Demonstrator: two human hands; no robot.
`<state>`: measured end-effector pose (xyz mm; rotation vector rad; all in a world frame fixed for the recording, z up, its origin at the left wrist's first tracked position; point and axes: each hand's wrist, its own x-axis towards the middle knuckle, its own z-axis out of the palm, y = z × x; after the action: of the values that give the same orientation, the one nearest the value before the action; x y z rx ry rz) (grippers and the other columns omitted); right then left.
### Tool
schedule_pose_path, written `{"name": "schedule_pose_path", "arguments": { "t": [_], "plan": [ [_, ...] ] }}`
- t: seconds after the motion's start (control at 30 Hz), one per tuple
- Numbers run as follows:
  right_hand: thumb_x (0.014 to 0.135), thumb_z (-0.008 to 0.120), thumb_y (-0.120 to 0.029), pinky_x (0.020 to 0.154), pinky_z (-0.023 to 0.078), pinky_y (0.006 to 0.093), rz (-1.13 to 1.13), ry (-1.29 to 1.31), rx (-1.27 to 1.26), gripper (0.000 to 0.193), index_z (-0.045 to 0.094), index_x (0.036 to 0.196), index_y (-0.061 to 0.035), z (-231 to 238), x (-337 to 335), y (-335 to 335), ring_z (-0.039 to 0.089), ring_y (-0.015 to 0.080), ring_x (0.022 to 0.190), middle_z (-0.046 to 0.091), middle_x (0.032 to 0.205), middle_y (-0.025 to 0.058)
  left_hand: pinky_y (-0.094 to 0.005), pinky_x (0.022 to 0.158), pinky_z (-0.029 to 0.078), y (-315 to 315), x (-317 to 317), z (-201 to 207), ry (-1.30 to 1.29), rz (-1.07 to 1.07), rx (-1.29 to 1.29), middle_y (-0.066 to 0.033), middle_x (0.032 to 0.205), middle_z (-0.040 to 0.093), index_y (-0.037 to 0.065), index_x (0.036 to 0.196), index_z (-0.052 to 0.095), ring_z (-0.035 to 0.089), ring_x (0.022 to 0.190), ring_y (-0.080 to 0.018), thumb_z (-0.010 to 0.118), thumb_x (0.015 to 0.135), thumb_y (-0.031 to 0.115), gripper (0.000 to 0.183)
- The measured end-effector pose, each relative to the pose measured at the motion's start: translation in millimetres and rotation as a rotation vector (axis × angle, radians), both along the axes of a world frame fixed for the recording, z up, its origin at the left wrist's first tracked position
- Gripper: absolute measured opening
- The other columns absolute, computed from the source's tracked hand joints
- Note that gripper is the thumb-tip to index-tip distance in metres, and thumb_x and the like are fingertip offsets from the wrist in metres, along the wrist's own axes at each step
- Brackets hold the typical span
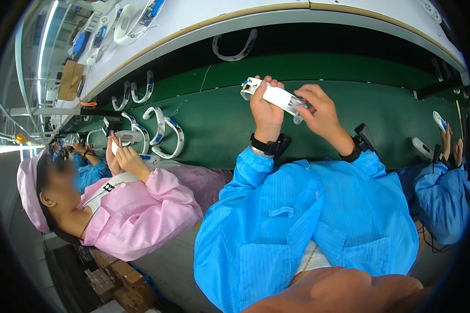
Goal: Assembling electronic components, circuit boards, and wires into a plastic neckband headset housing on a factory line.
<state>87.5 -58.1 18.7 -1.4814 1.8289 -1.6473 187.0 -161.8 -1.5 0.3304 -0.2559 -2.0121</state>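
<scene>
A white, elongated plastic housing is held up over the green bench. My left hand is closed around its left part, the thumb on the near side and the fingertips showing past the far edge. Small dark and metallic parts show at its left end. My right hand is at the right end, with thumb and fingers bent in on a clear, shiny piece there. What exactly those fingers pinch is partly hidden by them.
The green bench top runs left to right under a white shelf. Several white curved parts lie at the left, another farther back. A co-worker in pink sits on my left, one in blue on my right. Cardboard boxes stand below.
</scene>
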Motion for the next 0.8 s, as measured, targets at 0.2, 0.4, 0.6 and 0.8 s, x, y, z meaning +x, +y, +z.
{"name": "schedule_pose_path", "arguments": {
  "t": [0.2,0.4,0.6,0.8],
  "plan": [
    [0.075,0.068,-0.001,0.055,0.049,0.0284,-0.091,0.217,-0.045,0.012,0.067,0.087,-0.0009,-19,-8,6,0.062,0.0217,0.065,0.062,0.08,0.0104,-0.0369,0.083,0.045,-3,0,10,0.006,0.048,0.009,-0.0091,0.091,0.051,0.007,0.104,0.047,0.05,0.081,-0.0191,0.054,0.087,0.003,0.019],
    [0.076,0.069,0.0,0.05,0.045,0.0246,-0.129,-0.145,-0.124,0.008,0.067,0.083,-0.0011,-32,-5,-5,0.06,0.0164,0.059,0.06,0.075,0.0082,-0.0369,0.083,0.045,-5,-4,12,0.022,0.055,-0.003,-0.0096,0.092,0.05,0.006,0.105,0.046,0.05,0.08,-0.019,0.053,0.087,0.003,0.02],
    [0.076,0.069,-0.001,0.044,0.039,0.0244,-0.174,0.059,-0.102,0.004,0.066,0.079,-0.0023,-26,0,-3,0.055,0.0141,0.05,0.057,0.064,0.0066,-0.0372,0.082,0.044,-2,-8,16,0.034,0.045,0.084,-0.0108,0.091,0.05,0.006,0.104,0.046,0.05,0.079,-0.0198,0.049,0.089,0.009,0.016],
    [0.076,0.07,-0.001,0.043,0.038,0.0267,-0.259,0.111,-0.254,0.006,0.064,0.078,-0.0026,-27,-10,-6,0.053,0.0154,0.048,0.058,0.063,0.0066,-0.0368,0.081,0.044,0,-13,13,0.093,0.004,0.091,-0.0109,0.091,0.05,0.004,0.1,0.046,0.049,0.078,-0.0201,0.048,0.088,0.01,0.014]
  ]
}}
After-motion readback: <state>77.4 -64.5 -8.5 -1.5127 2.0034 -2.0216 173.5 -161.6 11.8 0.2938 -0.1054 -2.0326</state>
